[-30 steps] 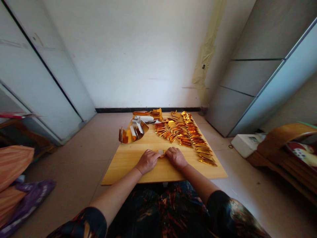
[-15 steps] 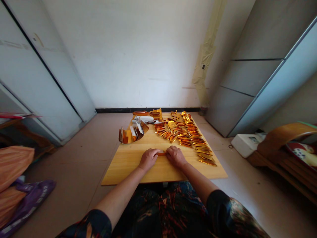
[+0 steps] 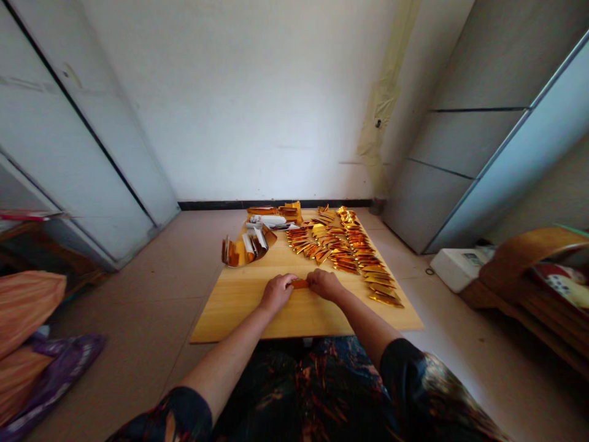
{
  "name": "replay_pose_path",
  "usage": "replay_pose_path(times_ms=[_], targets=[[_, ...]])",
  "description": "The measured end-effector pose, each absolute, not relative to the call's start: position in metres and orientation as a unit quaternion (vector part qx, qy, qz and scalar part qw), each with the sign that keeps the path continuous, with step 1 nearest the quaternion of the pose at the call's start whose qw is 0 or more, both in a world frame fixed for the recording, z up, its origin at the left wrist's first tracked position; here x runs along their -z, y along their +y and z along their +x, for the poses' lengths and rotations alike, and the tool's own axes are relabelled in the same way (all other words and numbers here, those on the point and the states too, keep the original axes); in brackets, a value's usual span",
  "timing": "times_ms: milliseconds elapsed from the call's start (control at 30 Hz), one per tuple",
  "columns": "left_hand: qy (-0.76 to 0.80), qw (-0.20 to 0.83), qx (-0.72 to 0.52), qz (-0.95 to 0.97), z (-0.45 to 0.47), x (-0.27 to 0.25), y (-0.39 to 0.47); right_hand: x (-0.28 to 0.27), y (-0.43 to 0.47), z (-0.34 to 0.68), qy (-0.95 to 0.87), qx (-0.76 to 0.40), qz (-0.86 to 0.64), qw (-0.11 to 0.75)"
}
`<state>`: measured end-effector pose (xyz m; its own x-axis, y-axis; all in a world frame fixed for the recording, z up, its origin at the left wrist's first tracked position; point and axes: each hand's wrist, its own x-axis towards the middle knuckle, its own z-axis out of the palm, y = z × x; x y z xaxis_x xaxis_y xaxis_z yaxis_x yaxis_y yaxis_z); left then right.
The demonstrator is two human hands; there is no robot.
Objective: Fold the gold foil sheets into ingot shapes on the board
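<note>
Between my two hands, low over the wooden board (image 3: 239, 313), is a small strip of gold foil paper (image 3: 300, 284). My left hand (image 3: 277, 292) has its fingers closed on the strip's left end. The right end is gripped by my right hand (image 3: 324, 285), whose fingers partly hide it. Rows of folded gold foil paper pieces (image 3: 340, 248) lie fanned out beyond and to the right of my hands. Farther left, a curved holder (image 3: 270, 240) contains loose gold and white sheets (image 3: 248, 247).
White rolled paper (image 3: 267, 220) and gold sheets (image 3: 289, 212) lie at the board's far edge. A grey cabinet (image 3: 442, 141) stands right, near a white box (image 3: 455, 270) and a wooden seat (image 3: 510, 282). Orange and purple bags (image 3: 32, 319) are at left.
More of the orange-gold face of the foil strip shows between my hands. My right hand has turned slightly and moved a little up; my left hand stays almost in place.
</note>
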<state>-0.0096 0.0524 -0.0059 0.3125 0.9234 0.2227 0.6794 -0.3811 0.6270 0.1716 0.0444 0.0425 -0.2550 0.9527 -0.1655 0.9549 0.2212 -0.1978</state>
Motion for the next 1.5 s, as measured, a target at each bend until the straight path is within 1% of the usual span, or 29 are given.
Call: replay_pose_path(times_ms=[100,233,567,800,1167,1500], targets=[[0.535,0.251,-0.281,0.756,-0.008,0.004,0.054,-0.044,0.049,0.172,0.769,0.153,0.621,0.013],[0.552,0.257,-0.277,0.743,-0.006,0.000,0.055,-0.046,0.054,0.174,0.753,0.183,0.632,0.020],[0.592,0.250,-0.260,0.721,-0.003,-0.005,0.054,-0.051,0.050,0.163,0.716,0.169,0.677,0.021],[0.597,0.190,-0.244,0.740,-0.002,-0.013,0.048,-0.057,0.048,0.166,0.715,0.185,0.674,0.022],[0.596,0.148,-0.214,0.760,0.001,-0.021,0.041,-0.050,0.046,0.164,0.706,0.181,0.685,-0.002],[0.602,0.110,-0.192,0.768,0.003,-0.019,0.036,-0.052,0.049,0.160,0.711,0.180,0.679,0.032]])
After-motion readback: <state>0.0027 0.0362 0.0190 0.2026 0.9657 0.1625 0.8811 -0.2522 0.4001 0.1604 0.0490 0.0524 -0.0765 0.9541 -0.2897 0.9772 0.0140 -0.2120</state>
